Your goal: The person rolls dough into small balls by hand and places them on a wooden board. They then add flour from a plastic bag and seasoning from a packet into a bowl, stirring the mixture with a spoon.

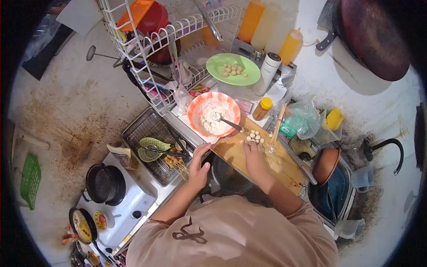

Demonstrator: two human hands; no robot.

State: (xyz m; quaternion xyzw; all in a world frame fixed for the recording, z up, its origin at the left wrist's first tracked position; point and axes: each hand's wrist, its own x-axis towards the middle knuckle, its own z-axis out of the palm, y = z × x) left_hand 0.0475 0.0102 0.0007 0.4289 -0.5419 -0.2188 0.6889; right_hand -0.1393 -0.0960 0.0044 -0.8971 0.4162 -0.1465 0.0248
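Observation:
My left hand (199, 167) hovers by the near left edge of the wooden board (231, 150), its fingers stretched out and holding nothing. Palm down on the board lies my right hand (256, 161), fingers extended; whatever is under the palm is hidden. Just beyond its fingertips sits a cluster of small pale dough balls (254, 136). An orange-and-white bowl (192, 112) stands past the board's left end, with white floury dough (213, 120) and a spoon (229, 123) in it. Farther back, a green plate (213, 66) carries several more balls (233, 69).
Bamboo skewers (279, 124), a yellow-capped jar (262, 109) and a white flask (268, 73) stand behind the board. A knife (302, 167) lies along its right side, near the sink (342, 196). Left are a wire basket (138, 129) and a stove (135, 189) with pans.

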